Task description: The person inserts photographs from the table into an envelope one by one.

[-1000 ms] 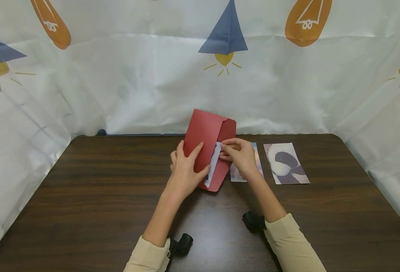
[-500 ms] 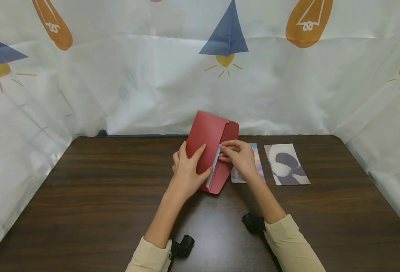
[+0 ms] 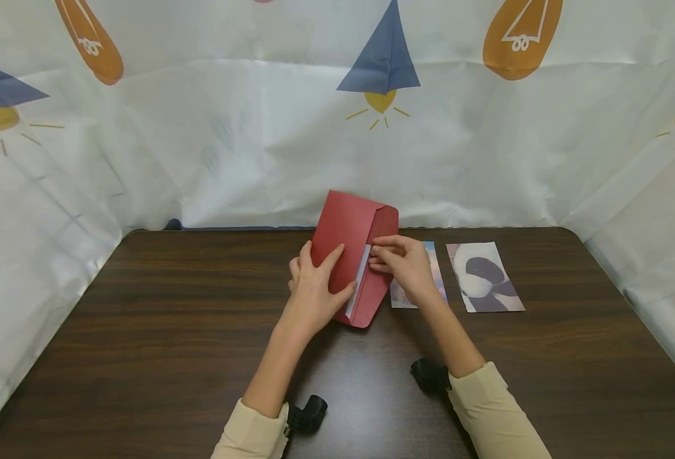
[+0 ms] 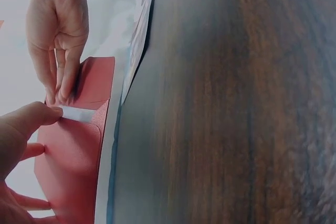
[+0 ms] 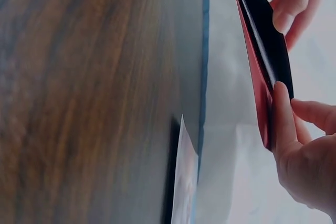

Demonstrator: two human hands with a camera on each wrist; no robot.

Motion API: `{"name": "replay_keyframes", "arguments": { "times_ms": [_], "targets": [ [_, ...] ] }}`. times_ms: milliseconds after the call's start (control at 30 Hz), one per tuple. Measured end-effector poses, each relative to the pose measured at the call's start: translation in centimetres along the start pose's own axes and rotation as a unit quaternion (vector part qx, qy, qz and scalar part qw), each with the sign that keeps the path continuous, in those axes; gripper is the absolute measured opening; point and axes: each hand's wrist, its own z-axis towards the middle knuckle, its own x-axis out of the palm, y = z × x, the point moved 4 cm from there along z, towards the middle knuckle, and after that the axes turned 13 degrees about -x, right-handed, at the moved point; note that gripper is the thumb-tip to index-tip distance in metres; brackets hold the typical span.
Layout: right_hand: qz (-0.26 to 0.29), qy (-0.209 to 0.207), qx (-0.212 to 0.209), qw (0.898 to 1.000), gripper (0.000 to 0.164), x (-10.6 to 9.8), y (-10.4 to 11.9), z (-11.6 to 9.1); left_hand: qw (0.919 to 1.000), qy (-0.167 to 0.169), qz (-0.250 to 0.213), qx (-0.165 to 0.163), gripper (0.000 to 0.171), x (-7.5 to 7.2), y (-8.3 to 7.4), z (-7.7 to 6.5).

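A red envelope (image 3: 345, 223) is held tilted over the far middle of the table, its flap folded back to the right. My left hand (image 3: 314, 290) grips the body from the left, thumb along the opening. A narrow white strip of a card (image 3: 359, 280) shows in that opening; the rest lies hidden inside the envelope. At the strip's upper end, the thumb and index finger of my right hand (image 3: 408, 264) pinch the card, other fingers over the flap. In the left wrist view, the left thumb lies beside the white strip. The right wrist view shows the envelope (image 5: 265, 45) edge-on, one side dark.
Two picture cards lie on the dark wooden table (image 3: 171, 331) to the right: a pastel one (image 3: 437, 277) partly behind the right hand, and a purple-and-white one (image 3: 483, 280). A white patterned curtain (image 3: 228, 146) hangs behind the table's far edge.
The card has slid further into the envelope, so its visible strip is narrower than a second ago. The envelope shifted slightly right, then back left. Both hands keep nearly the same hold.
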Motion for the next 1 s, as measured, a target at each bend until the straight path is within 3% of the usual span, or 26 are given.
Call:
{"name": "replay_keyframes", "arguments": {
  "times_ms": [333,667,833,1000],
  "targets": [
    [-0.027,-0.026,-0.031,0.999,0.027,-1.7,0.7,0.3,0.9998,0.008,-0.002,-0.018,0.072,-0.2,0.7,0.2],
    [-0.051,0.029,-0.027,0.998,0.030,-1.6,0.6,0.2,0.9995,0.005,-0.009,-0.030,0.075,-0.4,1.1,0.1],
    [-0.063,0.017,-0.024,0.998,0.031,-2.3,0.6,0.4,0.9995,-0.003,-0.006,-0.030,0.075,-0.5,1.3,0.2],
    [-0.107,0.015,-0.032,0.994,0.034,-3.8,0.4,0.9,0.9995,0.007,-0.002,-0.032,0.075,-0.6,1.7,0.5]
  ]
}}
